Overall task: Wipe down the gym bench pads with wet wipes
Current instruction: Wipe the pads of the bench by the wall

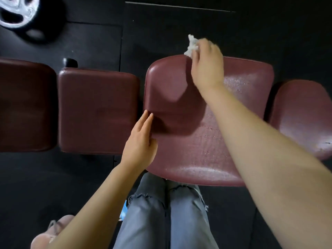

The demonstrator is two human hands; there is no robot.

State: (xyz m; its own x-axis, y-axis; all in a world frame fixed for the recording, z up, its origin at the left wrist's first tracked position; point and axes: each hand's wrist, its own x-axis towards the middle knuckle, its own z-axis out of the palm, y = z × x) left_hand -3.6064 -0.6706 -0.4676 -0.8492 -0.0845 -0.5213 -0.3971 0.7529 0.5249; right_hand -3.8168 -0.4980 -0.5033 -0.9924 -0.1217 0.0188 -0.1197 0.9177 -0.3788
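Note:
A wide maroon bench pad (197, 141) fills the middle of the head view, with wet streaks on its right and near parts. My right hand (206, 63) grips a crumpled white wet wipe (191, 45) at the pad's far edge. My left hand (140, 141) rests with straight fingers on the pad's left edge. A smaller maroon pad (97, 110) lies to the left, another (25, 105) at the far left, and one more (303, 119) at the right.
Black rubber flooring (170, 26) surrounds the bench. A silver and black weight plate (19, 13) lies at the top left. A black bench foot (70, 62) shows behind the smaller pad. My legs in grey jeans (167, 212) stand against the pad's near edge.

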